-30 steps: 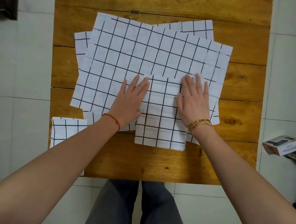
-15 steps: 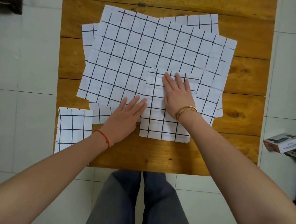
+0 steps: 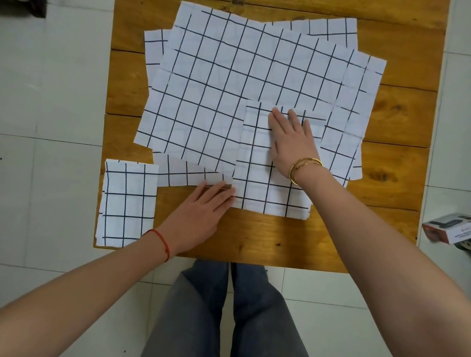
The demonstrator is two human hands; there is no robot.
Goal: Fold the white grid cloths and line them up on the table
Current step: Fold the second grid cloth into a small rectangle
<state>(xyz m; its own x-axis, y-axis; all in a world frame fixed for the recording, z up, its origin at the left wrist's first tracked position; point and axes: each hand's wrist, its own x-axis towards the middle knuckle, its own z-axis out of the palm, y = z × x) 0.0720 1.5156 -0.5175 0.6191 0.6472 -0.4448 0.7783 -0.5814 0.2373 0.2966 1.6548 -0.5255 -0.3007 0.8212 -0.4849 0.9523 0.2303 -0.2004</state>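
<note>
A folded cloth (image 3: pixel 261 182) was seen near the front of the wooden table (image 3: pixel 397 123), laid partly over a messy stack of unfolded grid cloths (image 3: pixel 211 88) that were spread flat across the middle, with corners of the lower ones poking out at the back right and left. The right hand (image 3: pixel 290 144) was laid flat on the folded cloth's upper part, fingers straight and together, pointed away and a bit left, so nothing was actually gripped, just pressed down. A gold bangle (image 3: pixel 303 167) was worn on that wrist. The left hand (image 3: pixel 202 214) was rested palm down on bare wood just beside the folded cloth's near-left corner, fingers straight too, with the tips touching that corner and the edge of a lower cloth that stuck out from under the stack; nothing was held there either, as far as could be told. A red string (image 3: pixel 161 242) was tied round the left wrist. A second folded cloth (image 3: pixel 126 204) was parked at the table's front left corner, apart from the first one, its near edge right at the table edge. Off to the right on the tiled floor (image 3: pixel 36 85) a small box (image 3: pixel 453 228) was lying, and grey trousers (image 3: pixel 223 327) were visible below the table
</note>
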